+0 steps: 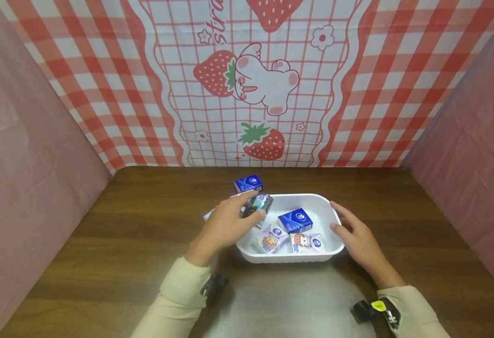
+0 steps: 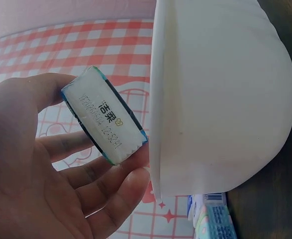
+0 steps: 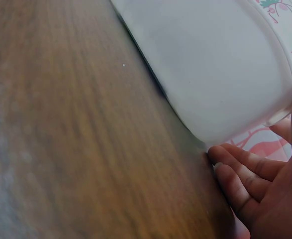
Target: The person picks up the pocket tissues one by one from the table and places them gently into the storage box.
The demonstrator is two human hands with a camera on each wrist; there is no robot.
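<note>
My left hand [image 1: 226,223] pinches a dark pocket tissue pack [image 1: 258,204] between thumb and fingers, above the left rim of a white plastic basin [image 1: 290,257]. The left wrist view shows the white printed end of this pack [image 2: 105,117], beside the basin's outer wall [image 2: 220,99]. Inside the basin lie a blue tissue pack [image 1: 295,220] and two pale cartoon-printed tissue packs, one on the left [image 1: 271,238] and one on the right [image 1: 305,243]. At the right end, my right hand [image 1: 358,239] holds the basin's rim, thumb at the edge and fingers along the outside.
Behind the basin, another blue tissue pack [image 1: 248,183] lies on the brown wooden table [image 1: 116,253]. More packs beside it are partly hidden by the left hand. A strawberry-print cloth [image 1: 264,84] hangs along the table's far edge, with pink cloth on both sides.
</note>
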